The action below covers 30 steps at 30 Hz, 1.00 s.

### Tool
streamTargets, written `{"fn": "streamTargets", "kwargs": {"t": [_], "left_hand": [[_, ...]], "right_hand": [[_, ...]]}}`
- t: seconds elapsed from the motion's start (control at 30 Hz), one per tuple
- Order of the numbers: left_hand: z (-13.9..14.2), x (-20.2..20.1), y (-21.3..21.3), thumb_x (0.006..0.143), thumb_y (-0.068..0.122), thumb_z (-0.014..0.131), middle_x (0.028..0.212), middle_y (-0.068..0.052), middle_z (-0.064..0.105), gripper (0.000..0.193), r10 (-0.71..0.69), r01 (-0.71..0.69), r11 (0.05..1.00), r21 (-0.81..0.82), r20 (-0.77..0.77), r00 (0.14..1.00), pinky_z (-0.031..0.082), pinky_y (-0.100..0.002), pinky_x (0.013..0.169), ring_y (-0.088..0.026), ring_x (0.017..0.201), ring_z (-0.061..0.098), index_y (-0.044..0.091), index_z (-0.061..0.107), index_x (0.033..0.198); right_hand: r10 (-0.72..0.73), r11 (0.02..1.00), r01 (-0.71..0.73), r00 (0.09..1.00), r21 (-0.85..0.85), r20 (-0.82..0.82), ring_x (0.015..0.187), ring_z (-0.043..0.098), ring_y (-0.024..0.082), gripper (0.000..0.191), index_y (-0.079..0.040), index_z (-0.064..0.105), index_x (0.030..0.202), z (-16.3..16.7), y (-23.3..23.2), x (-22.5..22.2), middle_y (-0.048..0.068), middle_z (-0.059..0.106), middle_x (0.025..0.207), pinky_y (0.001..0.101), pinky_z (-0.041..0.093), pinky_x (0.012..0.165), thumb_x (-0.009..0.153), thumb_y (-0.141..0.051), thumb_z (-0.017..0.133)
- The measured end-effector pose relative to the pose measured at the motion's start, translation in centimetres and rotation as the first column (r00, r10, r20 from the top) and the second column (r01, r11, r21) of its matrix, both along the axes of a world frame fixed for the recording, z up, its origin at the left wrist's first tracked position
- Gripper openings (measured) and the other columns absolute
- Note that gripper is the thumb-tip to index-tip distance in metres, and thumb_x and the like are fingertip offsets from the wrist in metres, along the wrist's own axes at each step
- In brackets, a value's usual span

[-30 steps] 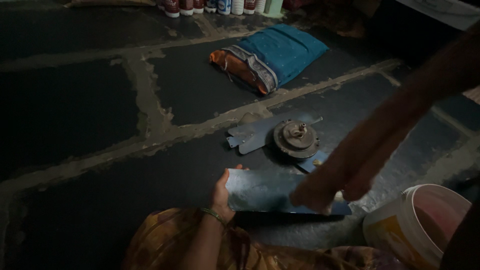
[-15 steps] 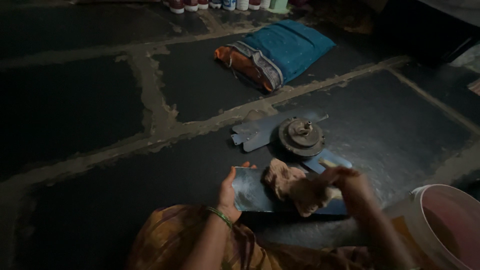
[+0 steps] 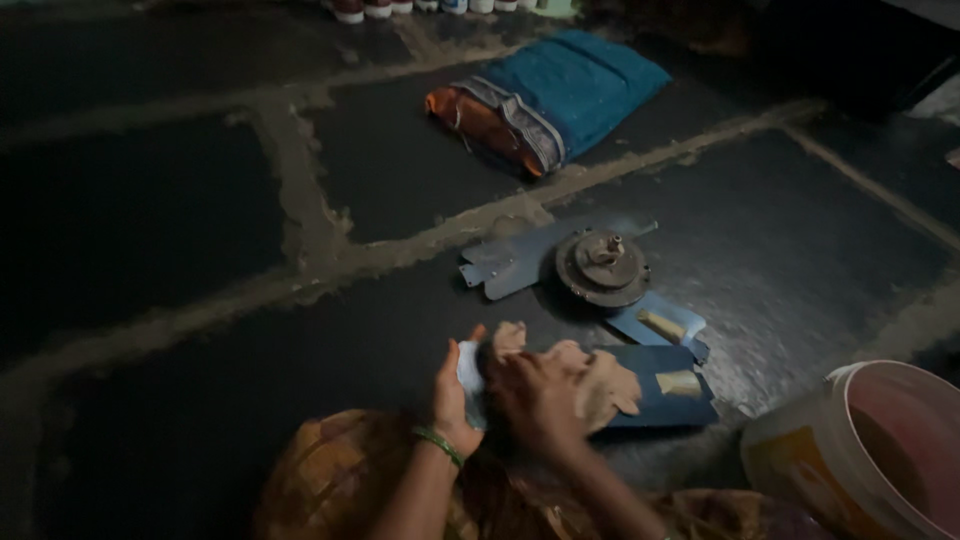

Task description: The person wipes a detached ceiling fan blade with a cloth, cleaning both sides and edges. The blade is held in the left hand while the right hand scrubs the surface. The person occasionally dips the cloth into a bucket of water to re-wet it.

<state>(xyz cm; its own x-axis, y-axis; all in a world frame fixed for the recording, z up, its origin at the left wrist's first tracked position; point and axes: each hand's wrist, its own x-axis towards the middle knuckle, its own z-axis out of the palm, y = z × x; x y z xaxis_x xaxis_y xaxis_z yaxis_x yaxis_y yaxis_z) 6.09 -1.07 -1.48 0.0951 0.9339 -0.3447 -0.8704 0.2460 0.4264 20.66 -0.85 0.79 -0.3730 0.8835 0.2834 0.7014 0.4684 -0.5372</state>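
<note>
A blue fan blade [image 3: 655, 395] lies flat on the dark stone floor in front of me. My left hand [image 3: 452, 395] grips its near left end, thumb up. My right hand [image 3: 535, 395] presses a crumpled tan cloth [image 3: 600, 385] onto the blade's top, just right of the left hand. Beyond it sits a round grey fan motor hub [image 3: 602, 266] with two other blue blades attached, one pointing left [image 3: 510, 262] and one toward me [image 3: 660, 322].
A white bucket [image 3: 800, 450] with a pink inside stands at the lower right. A folded blue and orange cloth bundle [image 3: 555, 95] lies farther back. Several small bottles [image 3: 400, 8] line the top edge. My patterned orange garment [image 3: 330, 480] fills the bottom.
My right arm swung in from the right and came down on the blade with the cloth, then slid it left toward my left hand. The left hand kept its hold.
</note>
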Motion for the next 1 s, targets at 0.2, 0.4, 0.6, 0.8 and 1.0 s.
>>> {"fn": "streamTargets", "kwargs": {"t": [0.2, 0.4, 0.6, 0.8, 1.0], "left_hand": [[-1.2, 0.0, 1.0, 0.106, 0.055, 0.028, 0.141, -0.003, 0.064, 0.065, -0.010, 0.022, 0.989, 0.144, -0.084, 0.996, 0.048, -0.040, 0.108, -0.022, 0.125, 0.060, 0.018, 0.052, 0.153], [0.3, 0.6, 0.1, 0.105, 0.056, 0.030, 0.135, -0.001, 0.064, 0.057, -0.008, 0.004, 0.989, 0.146, 0.025, 1.000, 0.053, -0.047, 0.100, -0.023, 0.118, 0.062, 0.021, 0.054, 0.143], [1.7, 1.3, 0.1, 0.104, 0.056, 0.029, 0.134, -0.002, 0.065, 0.057, 0.020, -0.022, 0.995, 0.095, 0.024, 1.000, 0.056, -0.045, 0.098, -0.023, 0.116, 0.065, 0.021, 0.054, 0.141], [3.2, 0.6, -0.2, 0.128, 0.051, 0.020, 0.138, -0.021, 0.058, 0.064, -0.607, -0.106, 0.590, 0.800, 0.526, 0.596, 0.052, -0.043, 0.102, -0.030, 0.113, 0.060, 0.003, 0.035, 0.169], [5.7, 1.3, -0.3, 0.107, 0.053, 0.024, 0.129, 0.001, 0.066, 0.052, -0.022, 0.023, 1.000, -0.011, 0.082, 0.996, 0.059, -0.030, 0.075, -0.011, 0.086, 0.069, 0.021, 0.057, 0.132]], "right_hand": [[0.154, 0.987, -0.147, 0.983, 0.072, -0.104, 0.112, 0.064, 0.031, 0.035, -0.014, 0.071, 0.123, -0.5, -1.4, -1.0, 0.012, 0.066, 0.124, 0.0447, 0.053, 0.092, 0.088, -0.018, 0.069], [-0.136, 0.991, 0.133, 0.979, 0.031, 0.153, 0.112, 0.062, 0.033, 0.032, -0.018, 0.074, 0.121, -3.6, 3.7, 7.3, 0.010, 0.065, 0.128, 0.0469, 0.050, 0.091, 0.091, -0.018, 0.065], [-0.228, 0.966, 0.234, 0.972, -0.112, 0.060, 0.105, 0.064, 0.029, 0.028, -0.010, 0.073, 0.114, -3.3, 3.0, 7.5, 0.014, 0.067, 0.116, 0.0432, 0.051, 0.093, 0.091, -0.026, 0.073], [0.113, 0.991, -0.101, 0.982, 0.085, -0.152, 0.101, 0.069, 0.025, 0.028, -0.010, 0.071, 0.105, 0.6, -2.1, 1.8, 0.010, 0.072, 0.109, 0.0435, 0.051, 0.089, 0.080, -0.019, 0.078], [-0.041, 0.998, 0.045, 0.994, 0.038, -0.105, 0.096, 0.065, 0.030, 0.025, -0.010, 0.073, 0.110, 3.3, -1.1, 0.7, 0.011, 0.066, 0.107, 0.0440, 0.052, 0.080, 0.085, -0.014, 0.074]]}}
